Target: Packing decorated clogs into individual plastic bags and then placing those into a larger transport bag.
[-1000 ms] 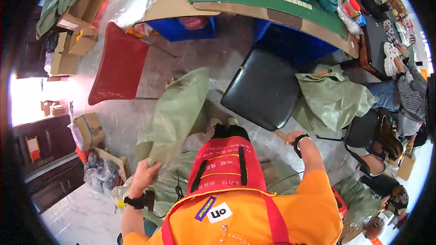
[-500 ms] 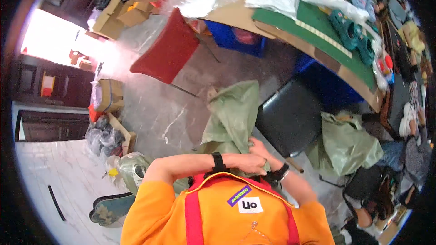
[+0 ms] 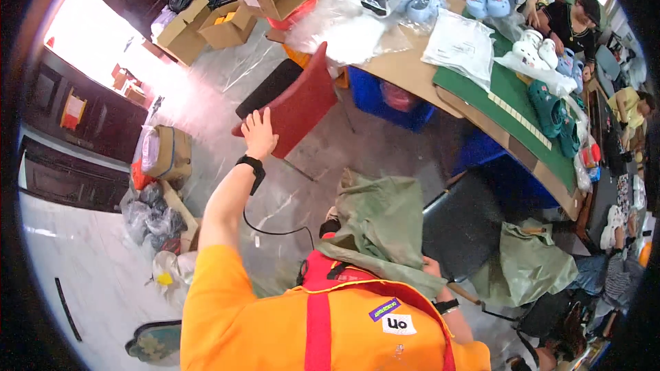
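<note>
My left hand (image 3: 260,134) is stretched forward, fingers spread over the edge of the red backrest (image 3: 302,106) of a chair with a black seat (image 3: 271,86). A black watch band circles that wrist. Close to my body, my right hand (image 3: 432,269) is closed on the edge of a green woven sack (image 3: 381,216); part of its fingers is hidden. The sack stands upright and loosely folded in front of me, its mouth edge reaching across my chest. Just right of it is a black chair seat (image 3: 462,227).
A long table (image 3: 392,62) with a green mat holds plastic-wrapped clogs; blue bins (image 3: 368,93) stand beneath. Another green sack (image 3: 533,264) lies at right. Cardboard boxes (image 3: 180,31) and bags line the left. People (image 3: 574,24) sit beyond the table. A thin black cable (image 3: 282,232) crosses the floor.
My left hand has left the sack beside my right hand and reached forward onto the red chair, whose black seat now shows. The view has shifted, and the sack's edge now spreads across my front.
</note>
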The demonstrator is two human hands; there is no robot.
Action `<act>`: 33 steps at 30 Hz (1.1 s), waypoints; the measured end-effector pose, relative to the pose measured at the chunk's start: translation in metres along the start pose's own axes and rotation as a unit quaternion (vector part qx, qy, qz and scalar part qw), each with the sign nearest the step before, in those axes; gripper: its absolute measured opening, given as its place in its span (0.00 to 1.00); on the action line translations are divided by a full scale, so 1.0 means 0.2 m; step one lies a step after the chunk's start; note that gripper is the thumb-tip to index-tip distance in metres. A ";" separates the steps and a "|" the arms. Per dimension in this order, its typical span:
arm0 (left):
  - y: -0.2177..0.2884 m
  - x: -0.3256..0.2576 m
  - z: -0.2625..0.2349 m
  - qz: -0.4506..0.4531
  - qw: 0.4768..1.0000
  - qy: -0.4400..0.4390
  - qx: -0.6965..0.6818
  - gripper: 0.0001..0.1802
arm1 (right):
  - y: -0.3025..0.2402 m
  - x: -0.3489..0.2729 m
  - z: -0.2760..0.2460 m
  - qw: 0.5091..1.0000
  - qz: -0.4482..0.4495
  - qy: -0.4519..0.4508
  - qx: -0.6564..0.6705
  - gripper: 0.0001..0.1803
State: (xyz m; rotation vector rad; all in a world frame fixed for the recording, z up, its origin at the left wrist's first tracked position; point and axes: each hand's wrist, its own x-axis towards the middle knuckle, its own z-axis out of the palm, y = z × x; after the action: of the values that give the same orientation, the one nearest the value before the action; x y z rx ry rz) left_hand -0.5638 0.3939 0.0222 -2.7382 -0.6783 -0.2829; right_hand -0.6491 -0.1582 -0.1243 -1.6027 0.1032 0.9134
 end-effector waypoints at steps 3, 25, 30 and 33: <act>-0.20 0.13 0.16 0.040 0.995 -0.086 -0.028 0.41 | -0.29 -0.01 0.19 0.993 0.076 0.078 0.051 0.09; -1.88 -0.57 0.21 0.106 0.957 -0.269 0.034 0.07 | -0.87 0.34 0.38 0.972 0.055 0.197 0.114 0.15; -2.02 -1.18 0.15 0.042 0.950 -0.307 0.028 0.05 | -0.84 0.57 0.25 0.995 0.062 0.069 -0.020 0.16; -2.05 -1.39 0.13 0.010 0.949 -0.314 0.011 0.05 | -0.61 0.67 0.09 0.990 0.127 0.059 0.001 0.13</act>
State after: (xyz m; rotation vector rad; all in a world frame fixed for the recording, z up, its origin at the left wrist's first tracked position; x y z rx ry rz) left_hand -0.9996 0.6314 0.0258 -2.8009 -0.7895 0.6275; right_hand -0.5003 -0.0547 -0.1070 -1.6667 0.3976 1.0107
